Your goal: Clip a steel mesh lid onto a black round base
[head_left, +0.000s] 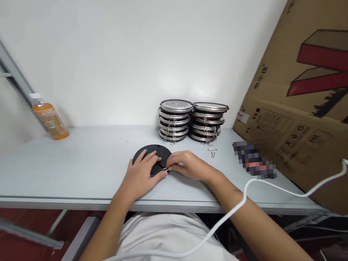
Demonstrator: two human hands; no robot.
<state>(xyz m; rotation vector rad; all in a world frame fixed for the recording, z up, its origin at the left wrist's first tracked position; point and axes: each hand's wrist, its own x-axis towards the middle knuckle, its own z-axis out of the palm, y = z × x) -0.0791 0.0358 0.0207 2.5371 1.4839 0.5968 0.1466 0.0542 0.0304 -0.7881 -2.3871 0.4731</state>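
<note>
A black round disc (149, 153) lies on the grey table near its front edge. My left hand (142, 171) rests flat over it, fingers spread, the thumb reaching to the disc's right front edge. At that same edge my right hand (186, 164) pinches a small metal clip (165, 169), which is partly covered by the fingertips. Behind, to the right, stand two stacks of round silver-rimmed discs, a left stack (174, 120) and a right stack (209, 120), with wire clips hanging from their front edges. A few loose metal clips (212, 154) lie in front of the right stack.
An orange drink bottle (51, 119) stands at the table's back left. A large cardboard box (306, 132) leans along the right side. Before it lies a pixelated dark item (254, 161). A white cable (175, 254) loops across the foreground, over my forearms.
</note>
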